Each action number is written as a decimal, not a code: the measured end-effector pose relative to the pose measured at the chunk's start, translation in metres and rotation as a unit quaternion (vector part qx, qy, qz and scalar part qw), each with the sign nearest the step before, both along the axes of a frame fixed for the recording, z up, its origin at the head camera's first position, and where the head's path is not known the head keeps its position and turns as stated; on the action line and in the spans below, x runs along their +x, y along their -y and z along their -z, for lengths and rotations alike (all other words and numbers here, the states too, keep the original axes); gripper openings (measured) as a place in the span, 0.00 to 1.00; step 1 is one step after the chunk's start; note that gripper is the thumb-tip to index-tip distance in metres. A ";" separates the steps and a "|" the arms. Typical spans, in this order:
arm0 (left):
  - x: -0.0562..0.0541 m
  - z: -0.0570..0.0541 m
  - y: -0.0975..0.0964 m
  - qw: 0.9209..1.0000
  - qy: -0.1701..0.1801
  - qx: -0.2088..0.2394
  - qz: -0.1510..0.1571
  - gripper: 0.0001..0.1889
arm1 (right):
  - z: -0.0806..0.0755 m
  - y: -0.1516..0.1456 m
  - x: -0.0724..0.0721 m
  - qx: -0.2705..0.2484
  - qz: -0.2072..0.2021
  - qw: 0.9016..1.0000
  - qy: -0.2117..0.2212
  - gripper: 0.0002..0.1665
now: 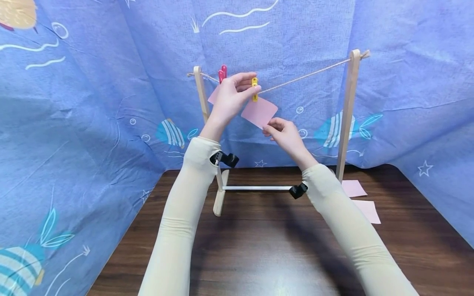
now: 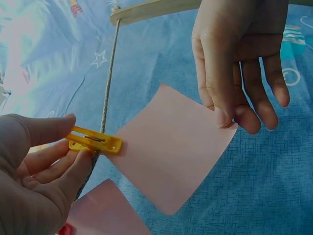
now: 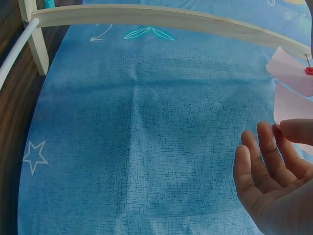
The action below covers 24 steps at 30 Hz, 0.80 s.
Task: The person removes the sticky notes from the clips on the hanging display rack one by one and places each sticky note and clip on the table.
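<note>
My left hand (image 1: 234, 95) pinches a yellow clothespin (image 1: 254, 89) between thumb and fingers at the string (image 1: 305, 75). In the left wrist view the clothespin's tip overlaps one corner of a pink paper square (image 2: 171, 147) beside the string. The lower corner of that paper is pinched between thumb and forefinger of my right hand (image 1: 284, 133), its other fingers loosely bent. Left of it, a second pink paper (image 1: 213, 95) hangs under a red clothespin (image 1: 222, 74), partly hidden behind my left hand. The right wrist view catches both papers at its right edge.
The string runs between two wooden posts, a left post (image 1: 201, 92) and a taller-looking right post (image 1: 349, 115). A white crossbar (image 1: 257, 188) joins them low down. Two more pink papers, one farther (image 1: 354, 188) and one nearer (image 1: 368, 211), lie on the dark wooden table (image 1: 252, 246).
</note>
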<state>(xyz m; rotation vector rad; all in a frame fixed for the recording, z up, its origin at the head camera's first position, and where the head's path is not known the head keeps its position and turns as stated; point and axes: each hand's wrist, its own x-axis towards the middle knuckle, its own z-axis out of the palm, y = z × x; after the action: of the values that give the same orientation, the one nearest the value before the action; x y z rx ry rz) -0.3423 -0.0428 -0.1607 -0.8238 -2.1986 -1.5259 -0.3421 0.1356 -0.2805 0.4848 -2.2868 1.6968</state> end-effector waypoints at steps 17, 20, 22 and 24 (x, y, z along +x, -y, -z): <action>-0.009 0.005 -0.004 0.993 -0.047 0.111 0.004 0.14 | -0.002 -0.001 0.001 -0.007 -0.004 1.000 0.001 0.19; -0.008 0.003 -0.004 0.989 -0.052 0.140 0.012 0.13 | -0.002 -0.002 0.002 -0.006 -0.003 1.000 0.004 0.19; -0.007 0.001 -0.005 0.986 -0.055 0.155 0.015 0.12 | -0.002 -0.002 0.002 -0.004 -0.002 1.000 0.005 0.19; -0.005 -0.003 -0.005 0.984 -0.058 0.167 0.019 0.12 | -0.002 -0.003 0.002 -0.004 -0.001 1.000 0.005 0.19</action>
<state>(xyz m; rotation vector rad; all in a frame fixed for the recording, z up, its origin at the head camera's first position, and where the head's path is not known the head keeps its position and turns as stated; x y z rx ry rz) -0.3473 -0.0375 -0.1582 -0.8237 -1.7868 -1.7524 -0.3403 0.1388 -0.2781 0.4778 -2.2857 1.7136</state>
